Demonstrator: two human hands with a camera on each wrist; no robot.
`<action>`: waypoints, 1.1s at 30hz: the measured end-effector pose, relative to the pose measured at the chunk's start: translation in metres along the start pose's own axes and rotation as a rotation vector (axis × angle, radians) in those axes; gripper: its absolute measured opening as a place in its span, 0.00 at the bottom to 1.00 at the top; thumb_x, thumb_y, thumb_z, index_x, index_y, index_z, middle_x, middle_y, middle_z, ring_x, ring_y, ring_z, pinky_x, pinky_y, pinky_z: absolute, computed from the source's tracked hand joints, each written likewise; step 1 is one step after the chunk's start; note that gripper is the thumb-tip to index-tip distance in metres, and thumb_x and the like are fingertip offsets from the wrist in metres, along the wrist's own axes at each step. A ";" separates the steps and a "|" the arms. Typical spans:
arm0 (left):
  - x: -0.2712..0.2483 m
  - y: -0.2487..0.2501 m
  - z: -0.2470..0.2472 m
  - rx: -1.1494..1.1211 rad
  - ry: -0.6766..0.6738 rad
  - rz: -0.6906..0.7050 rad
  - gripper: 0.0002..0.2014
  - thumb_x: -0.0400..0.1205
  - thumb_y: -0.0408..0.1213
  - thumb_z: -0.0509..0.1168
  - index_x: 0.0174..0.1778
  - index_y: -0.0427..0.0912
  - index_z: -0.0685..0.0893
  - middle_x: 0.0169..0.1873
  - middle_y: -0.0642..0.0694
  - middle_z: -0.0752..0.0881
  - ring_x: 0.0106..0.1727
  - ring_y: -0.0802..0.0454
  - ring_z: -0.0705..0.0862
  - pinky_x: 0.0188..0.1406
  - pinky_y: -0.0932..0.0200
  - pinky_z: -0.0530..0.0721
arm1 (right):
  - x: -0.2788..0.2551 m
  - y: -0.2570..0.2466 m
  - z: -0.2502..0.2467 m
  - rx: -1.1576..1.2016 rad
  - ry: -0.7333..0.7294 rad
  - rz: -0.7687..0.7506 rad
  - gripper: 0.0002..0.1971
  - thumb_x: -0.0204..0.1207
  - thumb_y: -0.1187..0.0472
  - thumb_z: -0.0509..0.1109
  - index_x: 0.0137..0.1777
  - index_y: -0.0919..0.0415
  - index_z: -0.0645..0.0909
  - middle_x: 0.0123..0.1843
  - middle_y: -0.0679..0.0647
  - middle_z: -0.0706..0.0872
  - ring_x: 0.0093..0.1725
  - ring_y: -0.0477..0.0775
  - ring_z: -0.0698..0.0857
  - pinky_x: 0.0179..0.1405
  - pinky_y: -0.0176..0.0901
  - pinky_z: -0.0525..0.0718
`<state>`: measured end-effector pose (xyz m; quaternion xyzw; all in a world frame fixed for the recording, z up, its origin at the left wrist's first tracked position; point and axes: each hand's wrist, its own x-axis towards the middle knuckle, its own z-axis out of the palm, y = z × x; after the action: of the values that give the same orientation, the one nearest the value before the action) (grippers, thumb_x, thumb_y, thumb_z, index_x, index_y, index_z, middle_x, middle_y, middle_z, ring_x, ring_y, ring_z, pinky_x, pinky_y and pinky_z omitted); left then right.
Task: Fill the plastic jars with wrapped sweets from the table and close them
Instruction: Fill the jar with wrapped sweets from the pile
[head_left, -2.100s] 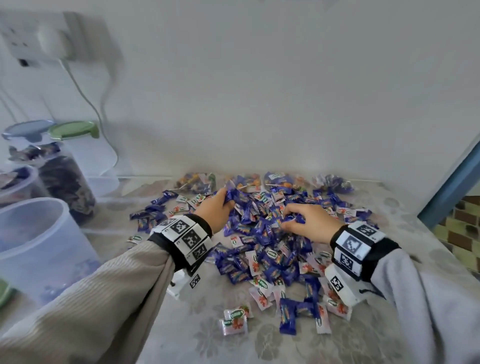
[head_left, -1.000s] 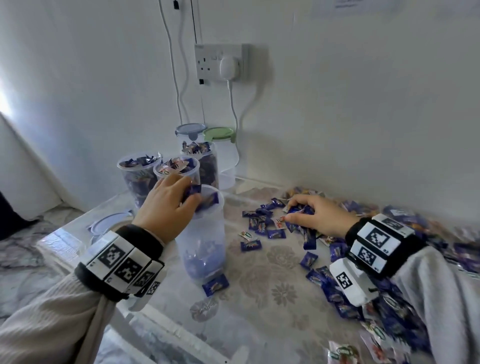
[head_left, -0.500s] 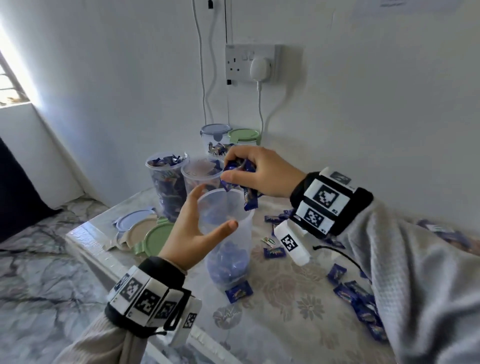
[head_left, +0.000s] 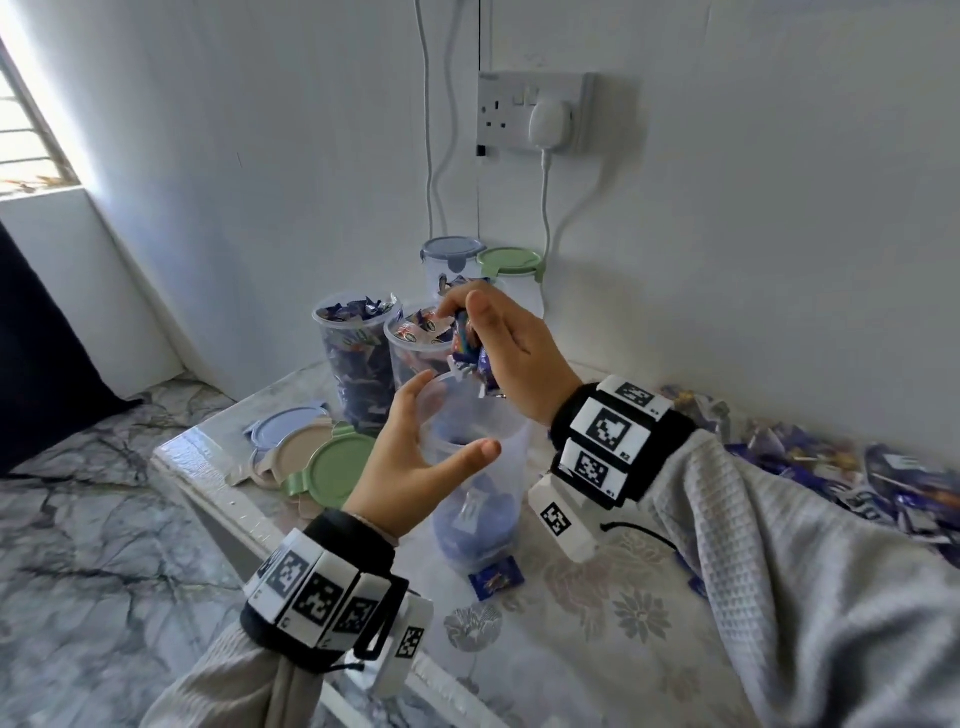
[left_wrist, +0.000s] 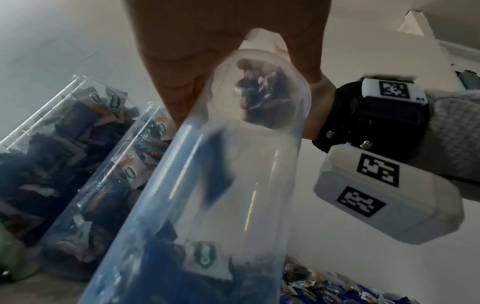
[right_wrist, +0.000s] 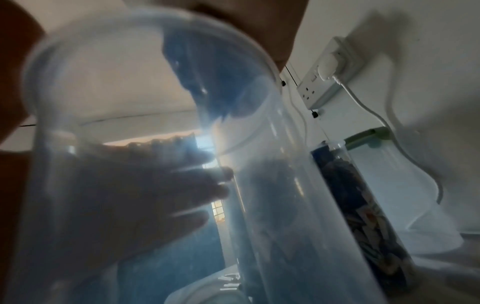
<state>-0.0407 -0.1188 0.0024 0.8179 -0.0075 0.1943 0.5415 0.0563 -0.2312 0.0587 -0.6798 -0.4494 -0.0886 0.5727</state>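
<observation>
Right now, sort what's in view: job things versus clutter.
Job: open jar, steadied by left hand; sweets held by right hand; sweet pile; loose lids; filled jars.
Lying about: wall socket, charger cable.

Head view: high, looks forward and down at table corner, wall socket upper centre of frame, clear jar mid-frame.

Left wrist view: very near, low, looks up along same jar, which fills frame centre; right hand at top.

Right wrist view: very near, blurred, looks up through jar; socket upper right.

All three views share jar.
</observation>
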 end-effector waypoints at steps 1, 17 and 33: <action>0.000 -0.001 0.000 -0.007 0.000 0.002 0.46 0.64 0.55 0.73 0.76 0.47 0.60 0.68 0.54 0.73 0.72 0.60 0.71 0.56 0.88 0.66 | -0.001 0.003 0.002 0.000 0.006 0.007 0.20 0.86 0.47 0.52 0.51 0.61 0.79 0.36 0.57 0.82 0.34 0.50 0.82 0.38 0.44 0.81; 0.000 0.015 -0.006 0.269 -0.002 -0.027 0.54 0.60 0.71 0.69 0.78 0.44 0.62 0.72 0.49 0.70 0.72 0.54 0.69 0.72 0.57 0.69 | -0.042 0.004 -0.031 0.042 -0.081 0.199 0.26 0.81 0.38 0.51 0.53 0.58 0.82 0.51 0.48 0.86 0.53 0.38 0.83 0.54 0.25 0.74; -0.010 0.026 0.196 0.491 -0.708 0.010 0.27 0.80 0.44 0.64 0.76 0.49 0.67 0.75 0.44 0.67 0.76 0.44 0.63 0.75 0.50 0.64 | -0.251 0.011 -0.241 -0.938 -0.449 1.145 0.24 0.84 0.40 0.49 0.79 0.36 0.60 0.84 0.57 0.59 0.82 0.60 0.58 0.79 0.52 0.59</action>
<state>0.0053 -0.3062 -0.0439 0.9387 -0.1503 -0.0997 0.2938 0.0136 -0.5651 -0.0293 -0.9794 -0.0486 0.1804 0.0765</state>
